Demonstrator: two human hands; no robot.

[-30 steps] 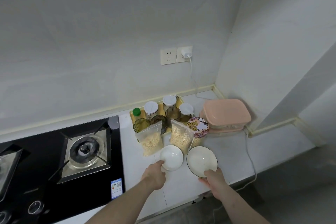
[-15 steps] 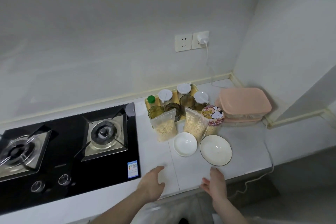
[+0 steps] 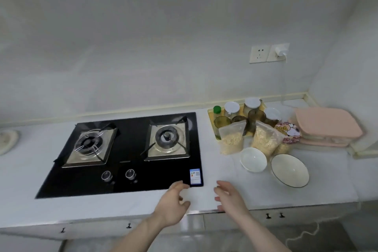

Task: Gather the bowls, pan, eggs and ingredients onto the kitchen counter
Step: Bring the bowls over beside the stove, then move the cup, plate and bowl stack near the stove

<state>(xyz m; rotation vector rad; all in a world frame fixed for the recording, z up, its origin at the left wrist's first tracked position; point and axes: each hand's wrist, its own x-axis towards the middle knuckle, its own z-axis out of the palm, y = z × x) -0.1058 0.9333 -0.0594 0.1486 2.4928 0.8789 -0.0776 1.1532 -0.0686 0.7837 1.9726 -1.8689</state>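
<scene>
While both hands (image 3: 201,200) hover empty, bags (image 3: 263,141) partly hide the jars (image 3: 232,109).

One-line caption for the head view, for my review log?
Two empty white bowls sit on the counter beside the stove; both hands, left hand and right hand, hover open.

Dim, flat, greyish light fills the kitchen, with no clear source and only soft shadows under the jars. The black glass hob (image 3: 122,155) carries faint reflections toward 3 o'clock. Wide-angle distortion bows the counter edge (image 3: 81,219) toward 6 o'clock. Both hands look slightly smeared by motion, and fine detail is soft throughout.
</scene>
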